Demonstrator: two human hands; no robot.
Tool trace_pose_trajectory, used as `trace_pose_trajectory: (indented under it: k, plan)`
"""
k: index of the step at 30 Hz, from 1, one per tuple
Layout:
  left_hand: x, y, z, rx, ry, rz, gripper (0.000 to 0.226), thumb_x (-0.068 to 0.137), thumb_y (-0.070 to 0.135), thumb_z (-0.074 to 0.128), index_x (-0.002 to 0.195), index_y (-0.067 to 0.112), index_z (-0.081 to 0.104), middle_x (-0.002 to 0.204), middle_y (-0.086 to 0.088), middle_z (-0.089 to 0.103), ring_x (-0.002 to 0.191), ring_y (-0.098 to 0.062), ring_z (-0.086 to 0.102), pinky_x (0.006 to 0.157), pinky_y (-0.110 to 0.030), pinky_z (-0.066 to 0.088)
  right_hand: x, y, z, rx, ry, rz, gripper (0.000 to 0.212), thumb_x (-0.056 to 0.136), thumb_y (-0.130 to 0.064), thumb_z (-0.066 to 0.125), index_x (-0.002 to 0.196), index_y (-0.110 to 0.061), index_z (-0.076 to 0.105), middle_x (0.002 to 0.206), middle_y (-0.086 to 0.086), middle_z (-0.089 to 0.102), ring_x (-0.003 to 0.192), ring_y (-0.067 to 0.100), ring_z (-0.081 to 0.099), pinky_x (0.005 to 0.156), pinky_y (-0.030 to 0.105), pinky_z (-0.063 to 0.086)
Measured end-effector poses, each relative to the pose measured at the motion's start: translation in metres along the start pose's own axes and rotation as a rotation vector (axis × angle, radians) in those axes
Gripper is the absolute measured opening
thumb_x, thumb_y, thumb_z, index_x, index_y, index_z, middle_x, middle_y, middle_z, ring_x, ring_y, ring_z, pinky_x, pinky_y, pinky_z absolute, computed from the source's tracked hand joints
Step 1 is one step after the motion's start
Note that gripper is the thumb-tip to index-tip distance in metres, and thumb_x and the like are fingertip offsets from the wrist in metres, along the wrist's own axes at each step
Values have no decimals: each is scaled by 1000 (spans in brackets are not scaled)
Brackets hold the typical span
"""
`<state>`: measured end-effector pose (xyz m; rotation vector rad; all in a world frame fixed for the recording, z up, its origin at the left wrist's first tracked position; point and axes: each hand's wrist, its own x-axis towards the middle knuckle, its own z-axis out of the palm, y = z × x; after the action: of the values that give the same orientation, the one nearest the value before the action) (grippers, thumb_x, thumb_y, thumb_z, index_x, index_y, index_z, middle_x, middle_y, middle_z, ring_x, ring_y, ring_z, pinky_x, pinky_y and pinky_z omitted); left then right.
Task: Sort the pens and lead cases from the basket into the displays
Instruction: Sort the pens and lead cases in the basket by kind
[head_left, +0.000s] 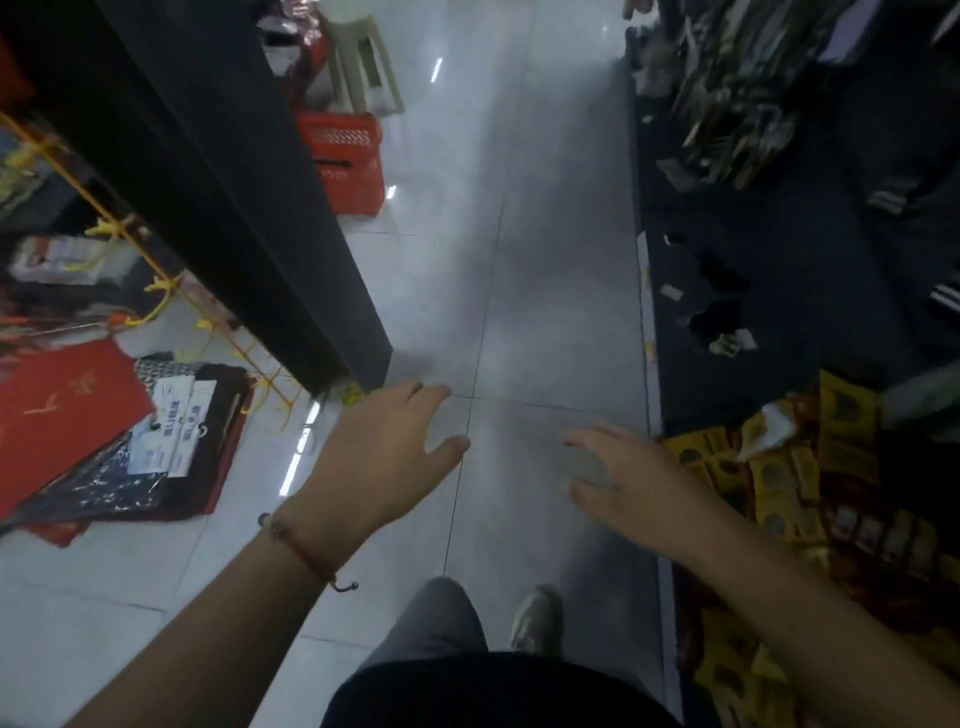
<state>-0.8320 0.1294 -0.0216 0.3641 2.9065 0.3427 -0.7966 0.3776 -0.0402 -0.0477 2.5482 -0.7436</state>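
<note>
Basket (347, 156) on floor, contents perhaps hidden

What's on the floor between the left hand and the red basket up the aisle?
In the head view, only bare grey floor tile shows between the left hand and the red basket, with the black shelf unit running alongside on the left.

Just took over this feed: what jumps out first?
Two empty, open hands reach out over the grey tiled aisle, the left hand wearing a red string bracelet, the right hand beside yellow packets. A red basket sits on the floor farther up, by the dark shelf.
</note>
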Motion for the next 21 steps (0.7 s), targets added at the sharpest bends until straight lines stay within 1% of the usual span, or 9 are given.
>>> trace_pose_trajectory:
  k: [3, 7, 10, 13, 15, 19, 21]
  plan:
    - [49, -8, -10, -43, -4, -74, 62, 93, 58, 48, 146, 29, 37, 149, 6, 42, 134, -15, 41, 107, -31, 35, 57, -12, -39, -4, -10, -60, 52, 95, -39, 60, 144, -29, 47, 146, -11, 44, 132, 13, 45, 111, 36, 40]
    - [134, -28, -20, -68, 33, -94, 62, 92, 60, 48, 145, 30, 39, 147, 6, 43, 131, -16, 43, 105, -33, 37, 143, -18, -85, -35, -28, -76, 53, 95, -39, 60, 146, -33, 44, 151, -13, 38, 137, 10, 38, 116, 32, 33]
    - [210, -47, -25, -62, 12, -79, 63, 91, 60, 47, 145, 30, 38, 145, 5, 43, 129, -18, 44, 105, -36, 40, 215, -19, -116, -48, -26, -66, 54, 95, -41, 60, 146, -33, 44, 154, -13, 36, 140, 10, 36, 116, 30, 32]
    - [290, -68, -36, -14, -13, -36, 62, 90, 60, 47, 143, 29, 39, 140, 4, 46, 124, -19, 46, 100, -36, 41, 284, -23, -148, -54, -25, -2, 55, 95, -45, 60, 146, -37, 41, 155, -15, 35, 140, 10, 36, 115, 32, 34]
    - [336, -79, -49, 2, -62, -9, 63, 91, 60, 47, 144, 29, 38, 142, 3, 45, 126, -19, 45, 101, -35, 39, 324, -29, -170, -38, -34, 38, 55, 95, -46, 59, 146, -40, 40, 154, -17, 34, 141, 9, 34, 115, 32, 34]
    - [426, -100, -77, 40, -81, 47, 64, 89, 58, 51, 144, 27, 40, 142, 1, 47, 123, -21, 49, 100, -37, 42, 395, -39, -212, -1, -15, 41, 54, 94, -47, 60, 144, -40, 41, 151, -18, 39, 139, 7, 36, 114, 32, 34]
    - [464, -109, -89, 48, -82, 52, 64, 89, 59, 51, 144, 28, 40, 141, 2, 47, 121, -20, 49, 98, -35, 42, 426, -39, -229, 32, -12, 35, 53, 94, -47, 60, 143, -40, 42, 151, -18, 39, 140, 5, 34, 115, 30, 32]
